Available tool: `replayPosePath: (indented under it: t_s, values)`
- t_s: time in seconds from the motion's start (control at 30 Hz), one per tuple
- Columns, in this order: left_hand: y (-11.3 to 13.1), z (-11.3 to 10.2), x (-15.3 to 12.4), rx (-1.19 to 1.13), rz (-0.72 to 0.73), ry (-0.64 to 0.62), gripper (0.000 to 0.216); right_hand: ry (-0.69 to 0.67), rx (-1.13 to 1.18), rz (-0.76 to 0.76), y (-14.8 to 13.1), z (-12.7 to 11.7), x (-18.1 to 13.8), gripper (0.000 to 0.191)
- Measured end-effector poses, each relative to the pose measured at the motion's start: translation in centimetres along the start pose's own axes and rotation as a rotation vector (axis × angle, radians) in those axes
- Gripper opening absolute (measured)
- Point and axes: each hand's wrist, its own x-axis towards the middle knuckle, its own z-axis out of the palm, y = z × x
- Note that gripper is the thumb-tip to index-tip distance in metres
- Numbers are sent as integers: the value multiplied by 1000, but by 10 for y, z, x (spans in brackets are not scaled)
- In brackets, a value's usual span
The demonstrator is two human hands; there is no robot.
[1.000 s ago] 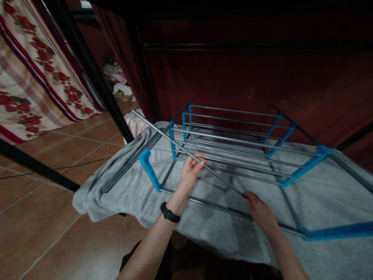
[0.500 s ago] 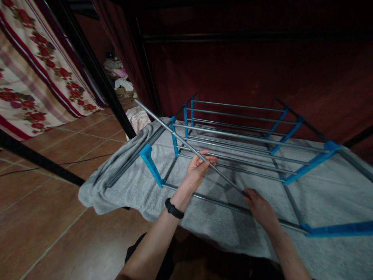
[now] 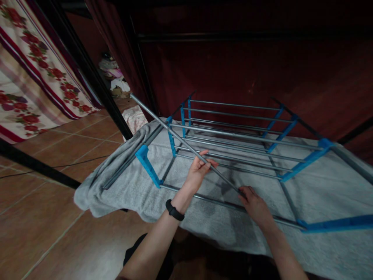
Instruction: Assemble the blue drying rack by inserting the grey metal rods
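In the head view, a slim metal tube [image 3: 186, 144] slants above the blue-bracketed tube rack [image 3: 305, 160], which lies on a grey blanket [image 3: 218, 229]. The left hand [image 3: 198, 169] pinches the tube between middle and near end; the right hand [image 3: 253, 202] grips that near end. It looks light, stiff and slightly slippery; two spaced holds should steady its long free end.

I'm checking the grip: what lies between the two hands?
In the head view, a stretch of the metal rod runs between the left hand and the right hand, with grey blanket visible behind it.
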Motion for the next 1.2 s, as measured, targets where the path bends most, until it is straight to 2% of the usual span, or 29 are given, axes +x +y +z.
replayPosePath:
  t_s: [0.2,0.67,0.97,1.2]
  values:
    - [2,3,1,34,24,11,57,-19,-38,30,-7,0,1,18]
    - [-4,15,-7,60,-47,-59,53,46,-91,-121,-23,18,1,42]
    - [-3,15,-4,79,-24,-7,49,100,-33,-85,-34,19,3,32]
    - [-4,15,-2,110,-14,-4,46,51,-40,-69,-42,18,3,23]
